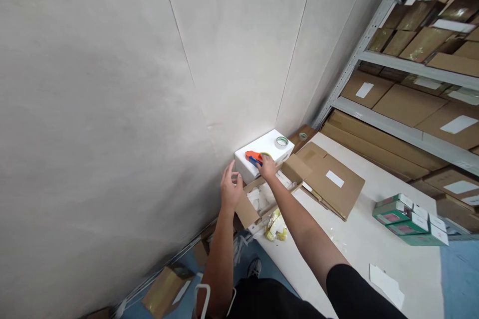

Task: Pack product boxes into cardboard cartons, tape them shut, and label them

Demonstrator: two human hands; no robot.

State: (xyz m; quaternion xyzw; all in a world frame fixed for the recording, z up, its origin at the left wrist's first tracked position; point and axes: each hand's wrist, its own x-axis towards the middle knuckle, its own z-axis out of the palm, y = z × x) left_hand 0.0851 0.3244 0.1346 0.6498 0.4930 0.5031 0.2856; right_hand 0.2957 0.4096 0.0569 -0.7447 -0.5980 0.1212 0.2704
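My right hand is closed round an orange and blue tape dispenser, over the top of a white box. Whether the dispenser rests on that box I cannot tell. At the box's left end is my left hand, fingers apart and slightly curled, with nothing in it. Below both hands stands an open cardboard box with white packing material inside. A roll of tape lies on the white box's far end.
Folded cardboard, green boxes and white papers lie on the white table. A yellow-and-white packet is beside the open box. A grey wall rises behind; shelves of cartons stand at right.
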